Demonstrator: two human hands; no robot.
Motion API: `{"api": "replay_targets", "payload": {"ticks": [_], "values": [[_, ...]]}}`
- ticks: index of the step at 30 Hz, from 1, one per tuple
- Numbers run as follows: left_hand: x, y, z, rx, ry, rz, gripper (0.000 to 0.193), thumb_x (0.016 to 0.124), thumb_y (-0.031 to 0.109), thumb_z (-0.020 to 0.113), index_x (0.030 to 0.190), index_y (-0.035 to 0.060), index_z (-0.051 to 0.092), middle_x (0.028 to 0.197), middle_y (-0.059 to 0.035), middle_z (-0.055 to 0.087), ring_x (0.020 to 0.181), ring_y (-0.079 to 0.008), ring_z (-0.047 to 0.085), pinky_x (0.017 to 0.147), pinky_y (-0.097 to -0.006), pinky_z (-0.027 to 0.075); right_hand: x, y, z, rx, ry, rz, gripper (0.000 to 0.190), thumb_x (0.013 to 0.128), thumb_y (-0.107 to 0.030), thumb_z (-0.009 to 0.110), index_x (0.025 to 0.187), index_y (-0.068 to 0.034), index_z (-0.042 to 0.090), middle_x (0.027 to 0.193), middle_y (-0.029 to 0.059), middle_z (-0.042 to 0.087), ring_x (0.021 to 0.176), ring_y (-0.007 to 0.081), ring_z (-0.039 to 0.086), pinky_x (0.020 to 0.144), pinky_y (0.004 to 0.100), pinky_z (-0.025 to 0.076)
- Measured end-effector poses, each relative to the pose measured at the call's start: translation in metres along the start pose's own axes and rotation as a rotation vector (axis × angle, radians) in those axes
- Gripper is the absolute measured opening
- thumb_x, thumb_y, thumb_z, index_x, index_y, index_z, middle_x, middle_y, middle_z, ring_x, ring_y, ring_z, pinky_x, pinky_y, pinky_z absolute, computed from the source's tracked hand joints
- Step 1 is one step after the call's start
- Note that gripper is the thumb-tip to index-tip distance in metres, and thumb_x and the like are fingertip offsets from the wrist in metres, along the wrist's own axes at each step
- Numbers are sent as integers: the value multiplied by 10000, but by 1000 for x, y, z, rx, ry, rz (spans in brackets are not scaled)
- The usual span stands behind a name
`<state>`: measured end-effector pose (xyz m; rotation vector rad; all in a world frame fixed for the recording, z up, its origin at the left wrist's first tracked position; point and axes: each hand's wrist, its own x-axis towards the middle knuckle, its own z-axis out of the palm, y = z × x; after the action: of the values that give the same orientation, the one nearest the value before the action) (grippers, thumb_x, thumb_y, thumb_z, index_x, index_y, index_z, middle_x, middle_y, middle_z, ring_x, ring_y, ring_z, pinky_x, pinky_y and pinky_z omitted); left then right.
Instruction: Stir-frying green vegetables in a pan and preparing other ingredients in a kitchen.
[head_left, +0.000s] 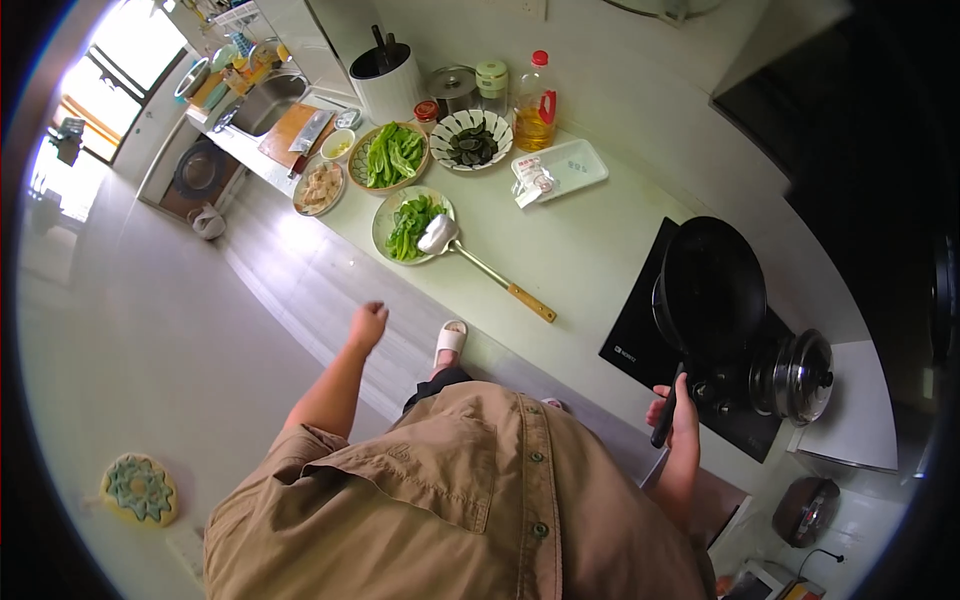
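My right hand (679, 412) is at the black handle of a dark wok (712, 289), its fingers passing under the handle in a loose hold. The wok is over the left part of a black glass gas hob (637, 345), and its inside looks dark. My left hand (370, 324) hangs over the floor beside the counter, fingers curled, nothing seen in it. Between the hands, a wok spatula (491, 266) with a wooden grip rests its head on a plate (382, 232) of cut green peppers (411, 225). The spatula's head carries a white lump.
A lidded pot (806, 379) stands on the hob's right side. Farther left are a bowl of green peppers (394, 154), black fungus (474, 144), sliced meat (320, 187), an oil bottle (535, 112), a white tray (574, 171) and a cleaver (312, 132) on a cutting board (283, 139).
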<state>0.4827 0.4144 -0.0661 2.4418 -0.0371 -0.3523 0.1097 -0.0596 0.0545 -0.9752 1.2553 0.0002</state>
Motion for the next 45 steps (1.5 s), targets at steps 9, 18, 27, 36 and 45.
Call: {"api": "replay_targets", "payload": {"ticks": [9,18,27,36,45], "values": [[211,43,-58,-622,-109,-290,343,896,254,540,1148,23,566,1010,-73,624,854,-164,559,740,-301,461,-46,-53,108,-659,1046,-995,168,815,-163,698,826,-11,626,667,63,598,586,129,531,549,286,440],[300,49,-64,-1060,-342,-539,94,874,96,545,928,20,533,885,-81,555,761,-180,582,731,-303,530,100,1,312,-1261,134,-930,371,665,-38,660,1032,-47,605,958,156,579,963,352,544,863,427,443],[324,46,-55,-1269,-415,-585,158,850,18,450,995,-34,485,917,-161,574,791,-259,624,699,-387,583,101,12,322,-1110,77,-794,220,715,-43,574,925,10,541,878,185,573,861,385,552,768,451,456],[327,4,-79,-1485,-601,-391,343,767,-38,424,1090,-106,517,1124,-200,579,1044,-317,573,902,-423,513,14,-8,321,-402,153,-694,144,765,-60,531,896,-3,510,694,85,511,632,176,473,581,329,408],[216,149,-124,-1308,-637,-180,517,840,171,438,1322,-13,393,1278,-195,517,1117,-322,566,883,-479,537,-88,-22,238,-43,23,-425,146,764,-76,515,906,-47,534,707,-2,512,567,73,460,498,250,389]]}}
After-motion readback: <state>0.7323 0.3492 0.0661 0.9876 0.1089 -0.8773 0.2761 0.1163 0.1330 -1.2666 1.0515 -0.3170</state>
